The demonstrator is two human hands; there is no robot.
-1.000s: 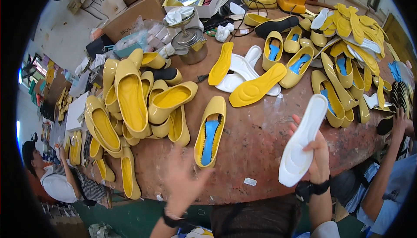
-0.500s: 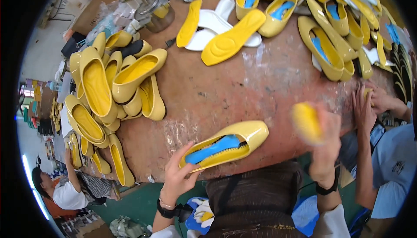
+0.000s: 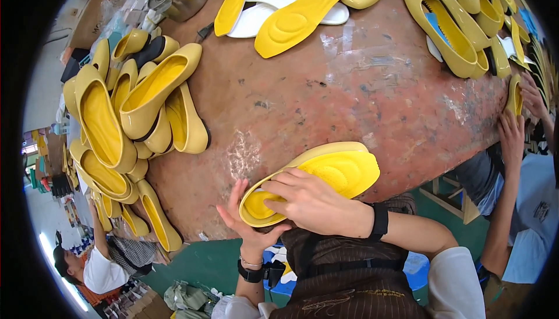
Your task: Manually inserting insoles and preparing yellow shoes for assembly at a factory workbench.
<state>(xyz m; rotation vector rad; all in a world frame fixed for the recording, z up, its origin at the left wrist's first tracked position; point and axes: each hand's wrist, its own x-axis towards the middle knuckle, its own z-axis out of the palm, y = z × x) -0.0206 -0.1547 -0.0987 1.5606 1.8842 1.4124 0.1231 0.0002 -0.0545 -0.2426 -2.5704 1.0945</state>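
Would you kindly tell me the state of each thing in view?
Near shoe: insole partly in
Its insole: toe end out, over the shoe
Left hand: around the heel end
Right hand: on the insole
Left pile: shoes heaped, yellow inside
Loose insoles: overlapping
Blue-lined shoes: blue uncovered

Your brown apron (image 3: 349,269) bears small yellow lettering (image 3: 381,294); right of it, a blue shirt (image 3: 533,226) shows unclear dark print (image 3: 541,211); far upper left, a carton (image 3: 88,34) has letters.
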